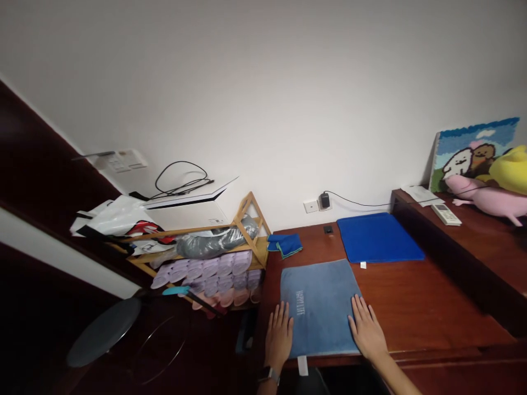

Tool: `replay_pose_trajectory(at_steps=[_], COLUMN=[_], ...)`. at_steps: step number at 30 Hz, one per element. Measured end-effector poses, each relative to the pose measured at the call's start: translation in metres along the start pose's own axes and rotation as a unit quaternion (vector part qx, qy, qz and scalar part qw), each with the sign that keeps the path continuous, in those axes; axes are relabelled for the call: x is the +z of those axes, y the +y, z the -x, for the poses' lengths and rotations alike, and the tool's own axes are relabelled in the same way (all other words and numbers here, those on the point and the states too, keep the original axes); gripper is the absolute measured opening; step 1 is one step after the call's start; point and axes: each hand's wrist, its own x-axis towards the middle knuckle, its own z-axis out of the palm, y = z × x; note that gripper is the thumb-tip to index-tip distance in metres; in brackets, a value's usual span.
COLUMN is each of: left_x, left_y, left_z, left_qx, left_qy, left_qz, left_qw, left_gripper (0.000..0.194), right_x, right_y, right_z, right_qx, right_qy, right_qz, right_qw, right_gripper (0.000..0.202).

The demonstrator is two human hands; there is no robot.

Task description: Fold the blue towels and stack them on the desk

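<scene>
A grey-blue cloth (325,307) with pale lettering lies flat at the front of the brown desk (436,307), its white tag hanging over the front edge. My left hand (279,336) rests flat on the cloth's left edge, fingers stretched forward. On the right edge lies my right hand (367,328), palm down with the fingers extended. Neither hand grips anything. Farther back and to the right, a bright blue cloth (381,237) is spread out. A small folded blue cloth (285,244) with a green border sits at the back left corner.
A wooden rack (260,249) left of the desk holds lilac containers (218,269) and a white box (189,211). A black plug (325,200) is in the wall. On the raised right surface are a remote control (447,215) and a pink plush toy (489,198). A round stool (105,332) stands lower left.
</scene>
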Motion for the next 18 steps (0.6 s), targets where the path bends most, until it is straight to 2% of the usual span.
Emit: replay_pose_trajectory(at_steps=[2, 4, 9, 11, 12, 14, 16, 18], left_x=[-0.005, -0.011, -0.018, -0.016, -0.014, -0.009, -0.003, 0.003], left_y=[0.013, 0.04, 0.152, 0.182, 0.187, 0.172, 0.132, 0.081], left_z=[-0.004, -0.013, -0.055, -0.071, -0.076, -0.081, -0.079, -0.073], left_qx=[0.004, 0.014, 0.094, 0.116, 0.118, 0.094, 0.036, -0.036], left_qy=[0.016, 0.028, 0.007, -0.017, -0.027, -0.038, -0.037, -0.034], left_qz=[0.004, 0.02, 0.108, 0.141, 0.151, 0.152, 0.124, 0.079], left_qw=[1.0, 0.999, 0.99, 0.983, 0.981, 0.983, 0.991, 0.996], left_gripper=[0.054, 0.055, 0.056, 0.056, 0.056, 0.055, 0.054, 0.056], right_x=[0.001, 0.002, 0.003, 0.004, 0.004, 0.004, 0.005, 0.006], right_y=[0.003, 0.005, 0.006, 0.007, 0.008, 0.011, 0.013, 0.015], right_z=[0.005, 0.009, 0.011, 0.01, 0.01, 0.01, 0.012, 0.015], right_qx=[0.011, 0.018, 0.02, 0.016, 0.013, 0.01, 0.01, 0.008], right_qy=[0.009, 0.012, 0.007, 0.009, 0.011, 0.013, 0.013, 0.01], right_qz=[0.001, 0.003, 0.005, 0.004, 0.004, 0.005, 0.008, 0.012], right_qw=[1.0, 1.0, 1.0, 1.0, 1.0, 1.0, 1.0, 1.0], right_gripper=[0.074, 0.075, 0.077, 0.078, 0.078, 0.079, 0.079, 0.078])
